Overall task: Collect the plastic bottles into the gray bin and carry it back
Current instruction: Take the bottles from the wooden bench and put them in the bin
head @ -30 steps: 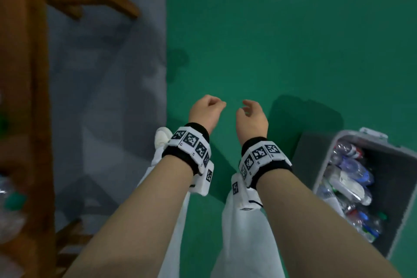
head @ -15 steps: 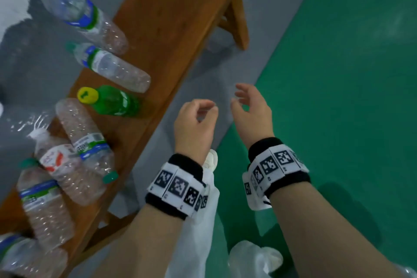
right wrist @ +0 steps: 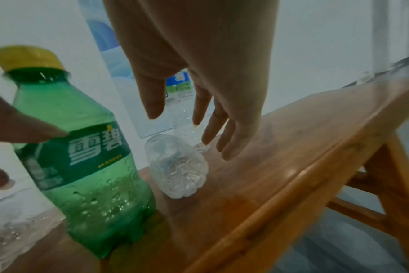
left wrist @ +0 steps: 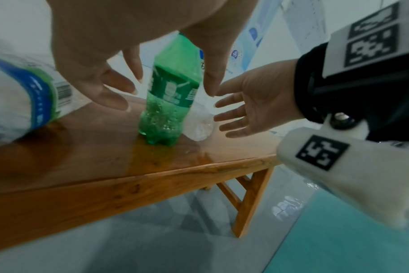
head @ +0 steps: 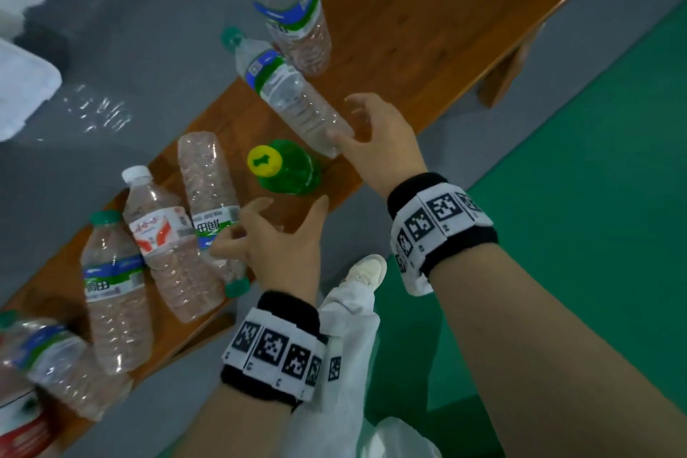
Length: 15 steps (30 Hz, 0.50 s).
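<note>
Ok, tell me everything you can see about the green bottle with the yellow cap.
The green bottle is translucent green plastic with a yellow screw cap and a dark green label in white Chinese characters. Droplets cling inside its lower half, and it looks mostly empty. It stands upright on its lobed base on the wooden bench, near the front edge. A clear bottle lies just beside it. The left hand reaches toward it with spread fingers; nothing grips it yet.

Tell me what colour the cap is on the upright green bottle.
Yellow. The cap on the green bottle shows best in the right wrist view.
</note>
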### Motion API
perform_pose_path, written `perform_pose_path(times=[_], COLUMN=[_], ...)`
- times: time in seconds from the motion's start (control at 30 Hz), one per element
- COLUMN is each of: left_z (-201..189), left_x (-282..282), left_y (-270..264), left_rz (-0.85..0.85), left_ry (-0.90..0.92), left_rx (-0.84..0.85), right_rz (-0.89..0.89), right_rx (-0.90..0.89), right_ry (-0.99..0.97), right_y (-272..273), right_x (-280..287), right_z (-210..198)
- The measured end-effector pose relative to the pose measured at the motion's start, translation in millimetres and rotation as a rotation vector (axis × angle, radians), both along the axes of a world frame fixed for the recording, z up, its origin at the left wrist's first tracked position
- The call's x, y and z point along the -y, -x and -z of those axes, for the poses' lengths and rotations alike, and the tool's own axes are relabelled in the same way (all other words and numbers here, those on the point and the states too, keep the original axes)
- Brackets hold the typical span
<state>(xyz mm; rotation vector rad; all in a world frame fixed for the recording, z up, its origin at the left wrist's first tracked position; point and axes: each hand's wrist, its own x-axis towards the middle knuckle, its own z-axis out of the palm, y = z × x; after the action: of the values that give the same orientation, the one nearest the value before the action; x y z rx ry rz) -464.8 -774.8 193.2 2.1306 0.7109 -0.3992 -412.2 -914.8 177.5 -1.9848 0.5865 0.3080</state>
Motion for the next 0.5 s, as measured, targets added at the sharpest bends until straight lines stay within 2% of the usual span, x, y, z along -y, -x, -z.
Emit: perform_pose_path(times=[0.1,0.23,0.37,0.5], left_z=[8,25,33,34], left_x=[-5,-12,-17,-18], left_y=[-19,-37,-39,-34], left_rz=[0.003,0.050,0.026,-0.002], left_ry=[0.056,0.118,0.119,0.206], left_rx=[0.014,0.133,0.199,0.220], right_rz=[-0.095,-0.154,-0.196,-0.220], right_rx=[-0.080,-0.160,-0.191,-0.191], right_ry=[0.031,0.113,0.113,0.097], right_y=[-29,-50,-51,-41], right_x=[-12,-23,-27,-28], right_z=[9,15,23,25])
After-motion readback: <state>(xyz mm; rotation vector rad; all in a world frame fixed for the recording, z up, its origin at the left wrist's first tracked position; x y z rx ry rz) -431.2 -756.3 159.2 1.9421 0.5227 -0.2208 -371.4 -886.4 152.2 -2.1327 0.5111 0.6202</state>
